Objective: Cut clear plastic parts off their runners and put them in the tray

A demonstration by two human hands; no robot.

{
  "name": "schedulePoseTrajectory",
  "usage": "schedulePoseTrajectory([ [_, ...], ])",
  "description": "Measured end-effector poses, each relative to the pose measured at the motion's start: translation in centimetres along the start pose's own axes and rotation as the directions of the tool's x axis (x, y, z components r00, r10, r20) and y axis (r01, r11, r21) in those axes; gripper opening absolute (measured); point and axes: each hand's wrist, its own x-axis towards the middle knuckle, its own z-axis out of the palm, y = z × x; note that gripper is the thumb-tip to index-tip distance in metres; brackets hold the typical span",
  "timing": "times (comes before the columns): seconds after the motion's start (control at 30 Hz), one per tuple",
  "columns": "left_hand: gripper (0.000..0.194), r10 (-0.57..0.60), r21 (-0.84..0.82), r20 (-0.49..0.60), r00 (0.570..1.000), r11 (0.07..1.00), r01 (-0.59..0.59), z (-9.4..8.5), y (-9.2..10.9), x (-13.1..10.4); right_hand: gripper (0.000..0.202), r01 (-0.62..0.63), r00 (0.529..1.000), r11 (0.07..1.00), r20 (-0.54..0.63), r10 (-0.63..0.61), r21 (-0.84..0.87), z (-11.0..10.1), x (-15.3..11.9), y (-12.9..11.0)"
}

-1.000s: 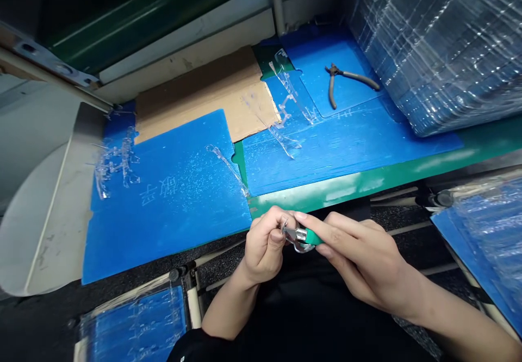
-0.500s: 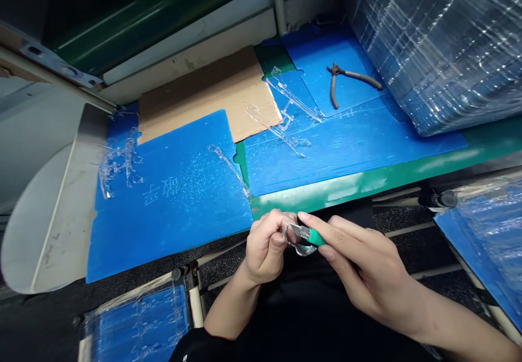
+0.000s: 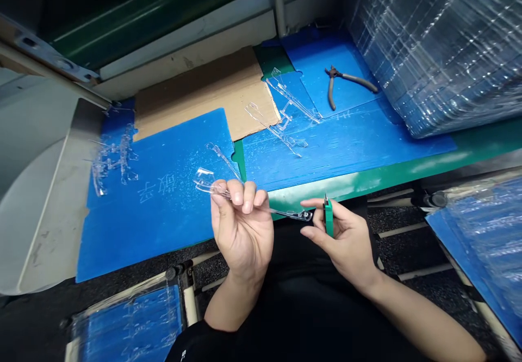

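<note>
my left hand (image 3: pixel 243 226) pinches a long clear plastic strip (image 3: pixel 248 199) low in the middle of the frame, fingers closed around its middle, so it runs level from a broader end at the left to a thin tip near my right hand (image 3: pixel 342 237). that hand is clenched on a small green-handled cutter (image 3: pixel 328 218), its metal point upright, just beside the strip's tip and not on it. the strip looks free of any frame, so i judge the trimming on this piece mostly done. more clear, glossy, thin parts lie on the blue corrugated sheets (image 3: pixel 171 204): a tangled cluster (image 3: pixel 112 158) at the left edge and several long pieces (image 3: pixel 285 114) in the upper middle, by a flat brown cardboard (image 3: pixel 204 93). grey pliers (image 3: pixel 346 82) rest at upper right, near a stack of clear trays (image 3: pixel 440 47). the worktop (image 3: pixel 408 169) edge is green.
</note>
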Motion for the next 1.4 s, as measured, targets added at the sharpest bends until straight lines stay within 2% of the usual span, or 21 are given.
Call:
schedulePoseTrajectory([
  [0.07, 0.013, 0.025, 0.025, -0.031, 0.999, 0.999, -0.025, -0.2, -0.2, 0.0, 0.019, -0.066, 0.998, 0.993, 0.0, 0.066, 0.097, 0.5, -0.2, 0.7],
  [0.13, 0.014, 0.039, 0.208, -0.052, 0.998, 0.978, -0.028, -0.8, -0.4, -0.2, 0.018, -0.102, 0.993, 0.974, -0.031, 0.11, 0.2, 0.6, -0.3, 1.3],
  [0.17, 0.017, 0.093, 0.362, -0.052, 0.994, 0.93, -0.068, -1.3, -0.5, -0.2, 0.018, -0.095, 0.992, 0.968, -0.061, 0.113, 0.233, 0.6, -0.2, 1.4],
  [0.2, 0.025, 0.192, 0.536, -0.021, 0.981, 0.831, -0.151, -1.7, -0.4, -0.1, 0.018, -0.073, 0.99, 0.968, -0.103, 0.1, 0.242, 0.4, -0.1, 1.5],
  [0.23, 0.036, 0.307, 0.693, 0.079, 0.948, 0.667, -0.274, -2.2, -0.3, -0.1, 0.017, -0.04, 0.986, 0.975, -0.149, 0.074, 0.22, 0.2, 0.1, 1.4],
  [0.27, 0.049, 0.385, 0.789, 0.258, 0.886, 0.445, -0.423, -2.6, -0.1, 0.0, 0.015, -0.006, 0.981, 0.985, -0.189, 0.038, 0.172, 0.0, 0.3, 1.1],
  [0.3, 0.059, 0.369, 0.797, 0.475, 0.799, 0.205, -0.568, -2.9, 0.1, 0.1, 0.012, 0.031, 0.978, 0.994, -0.208, -0.009, 0.104, -0.1, 0.5, 0.7],
  [0.33, 0.062, 0.261, 0.724, 0.666, 0.699, 0.003, -0.69, -3.1, 0.2, 0.2, 0.009, 0.076, 0.976, 0.997, -0.204, -0.069, 0.026, -0.2, 0.6, 0.3],
  [0.37, 0.056, 0.105, 0.614, 0.789, 0.605, -0.12, -0.78, -3.2, 0.4, 0.3, 0.005, 0.128, 0.975, 0.99, -0.175, -0.137, -0.058, -0.2, 0.8, -0.2],
  [0.4, 0.043, -0.043, 0.514, 0.849, 0.527, -0.167, -0.841, -3.2, 0.5, 0.4, 0.003, 0.19, 0.971, 0.972, -0.12, -0.207, -0.138, -0.2, 0.8, -0.7],
  [0.43, 0.029, -0.144, 0.451, 0.869, 0.474, -0.167, -0.877, -3.2, 0.5, 0.5, 0.002, 0.261, 0.96, 0.944, -0.048, -0.276, -0.203, -0.2, 0.9, -1.2],
  [0.47, 0.021, -0.193, 0.429, 0.871, 0.451, -0.147, -0.891, -3.1, 0.6, 0.5, 0.004, 0.333, 0.941, 0.909, 0.026, -0.338, -0.25, -0.2, 0.9, -1.6],
  [0.5, 0.019, -0.209, 0.43, 0.87, 0.446, -0.116, -0.895, -3.1, 0.7, 0.6, 0.005, 0.397, 0.918, 0.874, 0.093, -0.386, -0.281, -0.2, 0.8, -1.9],
  [0.57, 0.017, -0.208, 0.463, 0.861, 0.464, -0.057, -0.885, -3.2, 1.0, 0.9, 0.016, 0.463, 0.886, 0.823, 0.184, -0.426, -0.328, -0.6, 0.6, -2.3],
  [0.63, 0.012, -0.176, 0.517, 0.841, 0.512, -0.019, -0.856, -3.7, 1.5, 1.2, 0.033, 0.464, 0.885, 0.798, 0.227, -0.406, -0.383, -1.5, 0.4, -2.5],
  [0.7, 0.015, -0.118, 0.543, 0.835, 0.538, 0.011, -0.84, -4.2, 2.1, 1.4, 0.036, 0.451, 0.891, 0.772, 0.276, -0.36, -0.447, -2.5, 0.2, -2.8],
  [0.8, 0.031, -0.061, 0.518, 0.855, 0.516, 0.026, -0.855, -4.9, 2.6, 1.8, 0.025, 0.501, 0.86, 0.678, 0.395, -0.322, -0.538, -3.6, -0.3, -3.4],
  [0.87, 0.031, -0.046, 0.488, 0.872, 0.487, -0.001, -0.873, -5.0, 2.8, 1.9, 0.025, 0.546, 0.834, 0.584, 0.457, -0.309, -0.601, -3.9, -0.7, -3.7],
  [0.97, 0.031, -0.047, 0.447, 0.893, 0.449, -0.047, -0.894, -4.7, 2.9, 2.0, 0.029, 0.582, 0.813, 0.477, 0.489, -0.317, -0.659, -3.8, -1.3, -4.1],
  [1.13, 0.029, -0.028, 0.401, 0.914, 0.404, -0.074, -0.913, -4.2, 3.0, 2.1, 0.03, 0.585, 0.811, 0.463, 0.499, -0.306, -0.666, -3.7, -1.9, -4.2],
  [1.4, 0.028, -0.028, 0.452, 0.891, 0.453, -0.04, -0.891, -4.8, 3.1, 1.7, 0.03, 0.569, 0.822, 0.492, 0.474, -0.316, -0.659, -3.8, -1.9, -4.0],
])
